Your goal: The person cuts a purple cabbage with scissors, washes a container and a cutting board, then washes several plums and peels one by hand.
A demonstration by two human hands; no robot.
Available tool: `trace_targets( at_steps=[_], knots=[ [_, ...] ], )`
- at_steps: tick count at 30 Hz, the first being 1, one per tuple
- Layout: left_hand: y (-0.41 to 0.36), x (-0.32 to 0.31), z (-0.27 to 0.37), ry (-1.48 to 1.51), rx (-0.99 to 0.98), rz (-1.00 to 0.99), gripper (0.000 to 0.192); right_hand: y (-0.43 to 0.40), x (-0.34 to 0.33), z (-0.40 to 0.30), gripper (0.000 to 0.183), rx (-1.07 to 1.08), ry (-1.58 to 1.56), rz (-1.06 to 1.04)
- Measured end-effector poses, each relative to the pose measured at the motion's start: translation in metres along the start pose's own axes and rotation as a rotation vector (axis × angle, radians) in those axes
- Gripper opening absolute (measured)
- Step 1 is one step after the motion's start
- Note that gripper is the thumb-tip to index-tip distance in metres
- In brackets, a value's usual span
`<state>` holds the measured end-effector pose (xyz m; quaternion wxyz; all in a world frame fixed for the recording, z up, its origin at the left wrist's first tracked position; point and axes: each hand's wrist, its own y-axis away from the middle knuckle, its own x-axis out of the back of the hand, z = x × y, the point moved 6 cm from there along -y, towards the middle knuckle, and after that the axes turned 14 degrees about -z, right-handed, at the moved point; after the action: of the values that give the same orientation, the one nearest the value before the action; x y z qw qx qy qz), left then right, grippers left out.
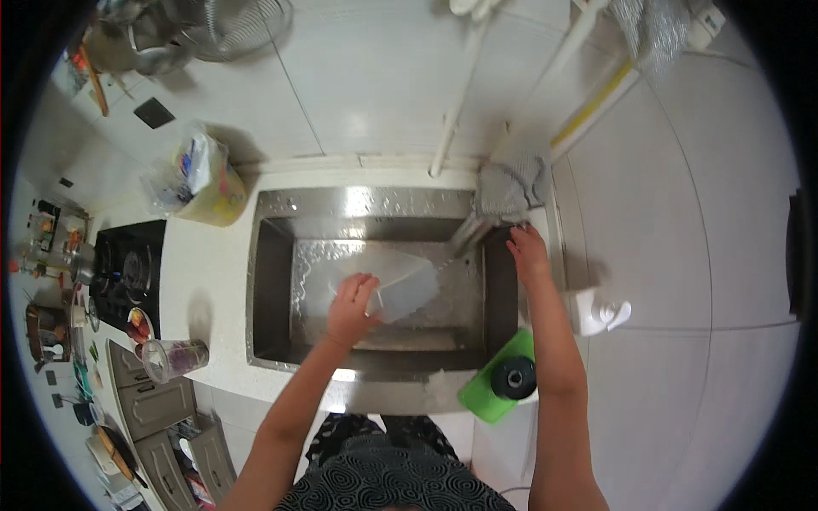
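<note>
My left hand (353, 310) grips the edge of a translucent plastic container (409, 284), which is tilted inside the stainless-steel sink (273, 287). Water drops dot the sink's bottom and back rim. At the back right corner, the fingers of my right hand (532, 259) reach beside the faucet (471, 235). Silvery wrapping (508, 185) covers the pipe above it. Blur hides whether those fingers hold anything.
On the right front corner lies a green cloth (482, 396) under a black-topped bottle (513, 378). A white pump bottle (597, 313) stands farther right. Leftward are a yellowish bag-lined bin (220, 198), a clear plastic cup (176, 359) and a black gas hob (131, 271).
</note>
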<state>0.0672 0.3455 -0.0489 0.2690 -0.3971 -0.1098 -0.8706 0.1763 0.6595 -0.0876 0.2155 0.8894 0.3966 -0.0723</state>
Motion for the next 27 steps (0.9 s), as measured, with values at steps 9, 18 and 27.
trace_targets(
  at_steps=[9, 18, 27],
  knots=[
    [0.04, 0.078, 0.04, -0.492, -0.34, 0.178, 0.047, 0.235, 0.026, 0.016, 0.062, -0.132, 1.697, 0.102],
    [0.06, 0.117, 0.07, -0.449, -0.424, 0.208, 0.044, 0.281, 0.123, 0.129, 0.045, -0.525, 0.213, 0.431],
    [0.07, 0.132, -0.057, 1.076, 0.193, 0.41, 0.054, 0.196, -0.031, 0.083, 0.052, 0.137, -0.046, 0.282]
  ],
)
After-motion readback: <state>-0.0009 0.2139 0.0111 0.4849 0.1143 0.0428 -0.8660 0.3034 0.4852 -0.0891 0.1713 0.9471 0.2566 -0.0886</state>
